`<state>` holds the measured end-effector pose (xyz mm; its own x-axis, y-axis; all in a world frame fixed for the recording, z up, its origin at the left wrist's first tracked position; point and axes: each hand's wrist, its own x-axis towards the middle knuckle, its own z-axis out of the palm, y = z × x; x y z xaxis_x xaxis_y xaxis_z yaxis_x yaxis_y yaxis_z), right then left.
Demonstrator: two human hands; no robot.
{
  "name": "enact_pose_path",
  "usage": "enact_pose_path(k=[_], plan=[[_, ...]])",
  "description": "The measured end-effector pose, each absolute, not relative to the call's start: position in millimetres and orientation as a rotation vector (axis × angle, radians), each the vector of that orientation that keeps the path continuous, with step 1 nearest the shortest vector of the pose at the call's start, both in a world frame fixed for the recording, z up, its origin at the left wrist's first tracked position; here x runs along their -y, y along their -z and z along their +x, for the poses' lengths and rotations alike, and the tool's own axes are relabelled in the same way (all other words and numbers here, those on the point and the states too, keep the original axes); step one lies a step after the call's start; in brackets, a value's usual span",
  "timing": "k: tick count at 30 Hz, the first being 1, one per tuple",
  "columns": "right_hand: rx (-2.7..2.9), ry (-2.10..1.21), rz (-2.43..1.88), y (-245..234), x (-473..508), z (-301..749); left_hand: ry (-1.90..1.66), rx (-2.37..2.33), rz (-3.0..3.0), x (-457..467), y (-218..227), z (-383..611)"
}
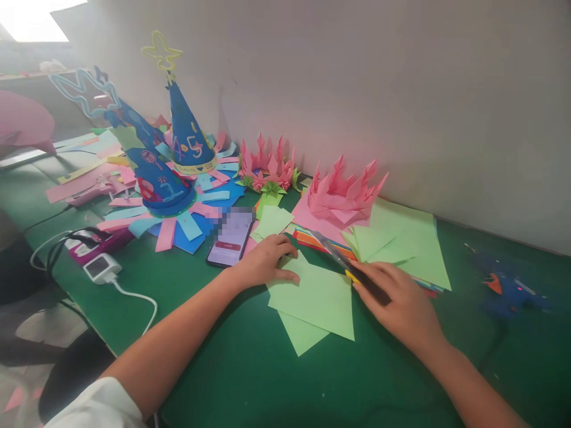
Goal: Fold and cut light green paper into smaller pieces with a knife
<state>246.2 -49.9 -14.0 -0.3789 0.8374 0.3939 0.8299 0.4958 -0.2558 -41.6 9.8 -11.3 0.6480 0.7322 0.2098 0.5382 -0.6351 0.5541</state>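
A: State the pose of the left hand (pixel 272 261).
B: The left forearm extends forward and to the right from the lower left. The hand lies palm down, fingers bent, with thumb and index finger spread apart. It is released, resting on the near green sheets (pixel 312 297).

A: Locate those sheets.
B: Two overlap on the green worktop (pixel 200 368), between the hands. The lower sheet projects toward the person, below and to the right of the left hand.

A: State the pose of the right hand (pixel 401 297).
B: The right forearm runs forward and to the left from the lower right. The fingers are closed around the dark handle of a cutting tool (pixel 339 257). Its metal end points forward and left, toward the left hand's side. Blade contact with paper cannot be told.

A: List the adjacent items.
B: A phone (pixel 229 238) lies just left of the left hand. Beyond the right hand are a green paper stack (pixel 414 238) and a pink paper crown (pixel 341 190). A blue device (pixel 513 288), blurred, lies to that hand's right.
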Motion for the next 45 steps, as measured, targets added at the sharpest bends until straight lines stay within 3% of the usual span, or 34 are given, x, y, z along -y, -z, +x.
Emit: enact_pose_path(k=[6, 12, 28, 36, 45], plan=[[2.234, 0.471, -1.381, 13, 49, 243, -0.458, -1.025, 2.428, -6, 6, -40], [2.395, 0.118, -1.145, 20, 58, 225, -0.481, -0.980, 2.355, -3, 5, -38], [2.324, -0.163, -1.275, 20, 59, 219, -0.720, -1.058, 1.857, 1, 8, -27], [2.168, -0.652, -1.344, 3, 41, 189, -0.800, -0.863, 1.778, 6, 19, -22], [1.907, -0.449, -1.436, 24, 38, 187, -0.751, -1.038, 1.861, -3, 21, -30]])
